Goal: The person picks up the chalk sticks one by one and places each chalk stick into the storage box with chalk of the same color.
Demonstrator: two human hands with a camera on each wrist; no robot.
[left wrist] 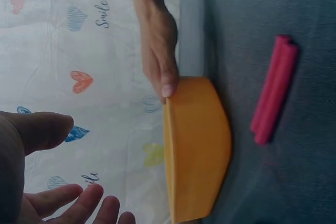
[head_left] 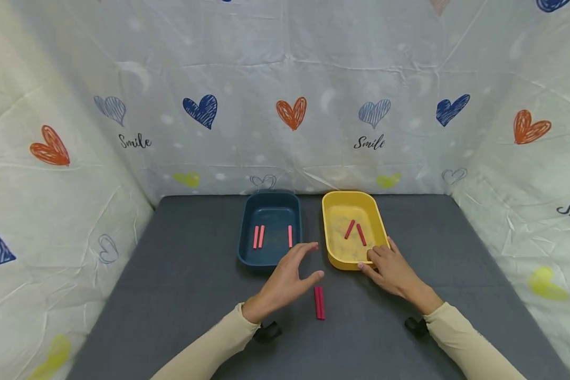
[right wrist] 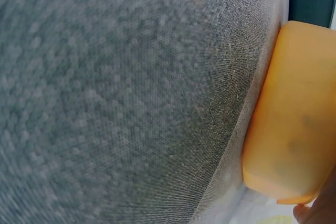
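Note:
My right hand (head_left: 394, 272) grips the near right corner of a yellow tray (head_left: 330, 232), its thumb against the outside of the rim and some fingers over the edge. Two dark red sticks (head_left: 361, 235) lie inside that tray at different angles. My left hand (head_left: 287, 277) hovers over the table with thumb and fingers spread, holding nothing. It is close to the near right corner of a dark blue tray (head_left: 271, 258), where three pink sticks (head_left: 262, 236) lie. Below the left hand, two red sticks (head_left: 320, 303) lie side by side on the table.
A dark grey cloth (head_left: 185, 274) covers the table. Behind it and at both sides hang white sheets (head_left: 247, 79) printed with hearts and the word Smile. The two trays stand near the back edge, a narrow gap between them. A black band part (head_left: 268, 332) hangs at the left wrist.

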